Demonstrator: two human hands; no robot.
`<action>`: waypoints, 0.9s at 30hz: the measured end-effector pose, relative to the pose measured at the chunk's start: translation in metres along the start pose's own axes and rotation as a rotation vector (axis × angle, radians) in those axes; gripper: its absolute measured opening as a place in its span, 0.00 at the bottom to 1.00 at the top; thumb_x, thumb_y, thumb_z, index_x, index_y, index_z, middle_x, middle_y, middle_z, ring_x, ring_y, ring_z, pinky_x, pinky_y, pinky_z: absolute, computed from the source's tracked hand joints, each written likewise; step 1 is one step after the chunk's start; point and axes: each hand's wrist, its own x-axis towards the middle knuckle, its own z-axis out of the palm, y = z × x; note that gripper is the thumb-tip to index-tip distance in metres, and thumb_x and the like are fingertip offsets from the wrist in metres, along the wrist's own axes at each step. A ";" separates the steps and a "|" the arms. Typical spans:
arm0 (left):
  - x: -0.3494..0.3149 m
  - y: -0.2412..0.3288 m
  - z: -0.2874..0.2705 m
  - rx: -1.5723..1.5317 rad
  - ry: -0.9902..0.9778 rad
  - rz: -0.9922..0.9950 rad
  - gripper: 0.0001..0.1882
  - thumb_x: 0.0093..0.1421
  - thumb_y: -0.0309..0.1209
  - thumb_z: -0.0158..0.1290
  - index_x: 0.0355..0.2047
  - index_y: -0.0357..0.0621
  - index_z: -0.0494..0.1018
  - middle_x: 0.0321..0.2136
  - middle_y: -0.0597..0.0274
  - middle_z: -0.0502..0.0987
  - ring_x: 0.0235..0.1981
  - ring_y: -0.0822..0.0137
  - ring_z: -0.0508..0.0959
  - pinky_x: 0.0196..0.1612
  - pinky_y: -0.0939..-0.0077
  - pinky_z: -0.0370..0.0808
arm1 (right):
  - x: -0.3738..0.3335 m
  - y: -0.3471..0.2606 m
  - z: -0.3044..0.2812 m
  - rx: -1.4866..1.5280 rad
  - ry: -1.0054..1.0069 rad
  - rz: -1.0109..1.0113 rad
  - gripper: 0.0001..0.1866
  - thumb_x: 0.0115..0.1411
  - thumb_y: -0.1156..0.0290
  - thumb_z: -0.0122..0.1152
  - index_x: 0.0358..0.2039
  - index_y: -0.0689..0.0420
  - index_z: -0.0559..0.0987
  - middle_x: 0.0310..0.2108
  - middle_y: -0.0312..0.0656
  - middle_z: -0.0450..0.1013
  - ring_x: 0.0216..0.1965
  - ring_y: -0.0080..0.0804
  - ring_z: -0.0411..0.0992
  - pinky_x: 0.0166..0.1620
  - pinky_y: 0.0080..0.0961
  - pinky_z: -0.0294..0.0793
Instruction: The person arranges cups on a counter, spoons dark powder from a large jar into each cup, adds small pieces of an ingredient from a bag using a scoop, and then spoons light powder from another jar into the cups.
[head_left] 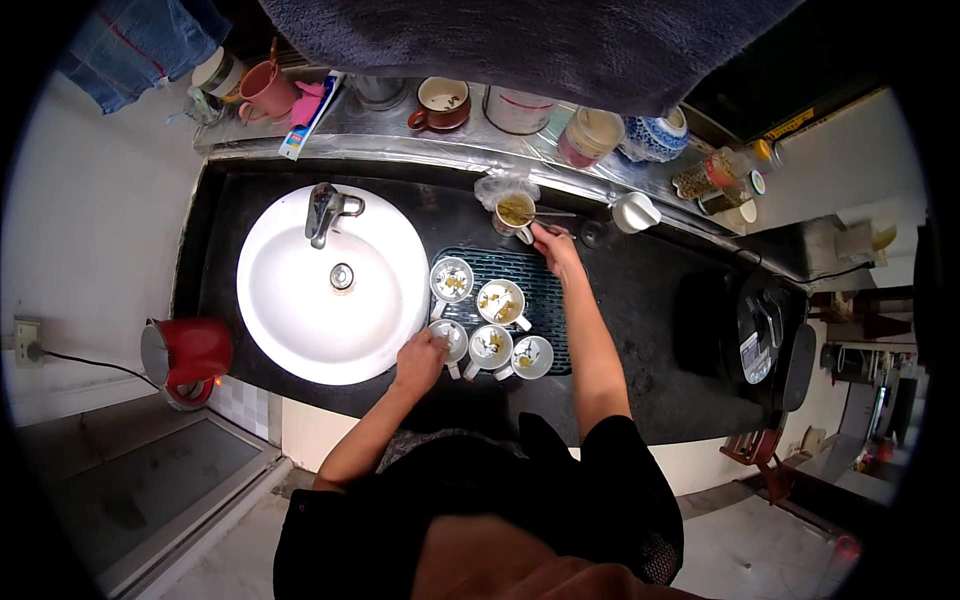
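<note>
My right hand (553, 248) is closed around the thin handle of a spoon (548, 229), whose far end reaches into a cup (516, 209) of yellowish dried bits at the back of the counter. Several white mugs (490, 347) stand close together on a dark ribbed drying mat (545, 295), each with yellow-green bits at the bottom. At the front left of the group, my left hand (422, 362) grips the side of one mug (452, 340). Its fingers partly cover that mug's rim.
To the left is a white sink (270, 290) with a metal faucet (322, 215); a red kettle (190, 352) stands beyond it. A white-lidded container (635, 212) is at the back and a black appliance (735, 330) at right. Jars and cups line the back ledge (400, 140).
</note>
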 end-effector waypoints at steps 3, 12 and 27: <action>0.001 0.000 0.001 -0.008 -0.037 0.003 0.06 0.47 0.29 0.53 0.28 0.46 0.74 0.25 0.59 0.70 0.31 0.59 0.73 0.31 0.66 0.72 | -0.016 0.001 -0.025 -0.271 -0.093 0.046 0.27 0.44 0.65 0.70 0.37 0.60 0.62 0.26 0.37 0.66 0.25 0.23 0.68 0.26 0.18 0.72; 0.005 0.005 0.003 -0.140 0.020 -0.035 0.05 0.50 0.28 0.50 0.27 0.43 0.71 0.25 0.55 0.71 0.30 0.54 0.73 0.33 0.62 0.71 | -0.021 -0.034 -0.008 -0.054 -0.002 0.036 0.44 0.46 0.57 0.67 0.54 0.62 0.50 0.41 0.46 0.64 0.29 0.28 0.69 0.30 0.23 0.74; 0.007 0.006 -0.025 -0.384 -0.015 -0.158 0.04 0.51 0.26 0.50 0.28 0.44 0.73 0.27 0.57 0.72 0.32 0.56 0.72 0.33 0.65 0.70 | -0.010 -0.200 0.018 -1.012 0.500 -1.109 0.51 0.35 0.52 0.71 0.55 0.61 0.55 0.52 0.62 0.54 0.53 0.59 0.53 0.54 0.46 0.53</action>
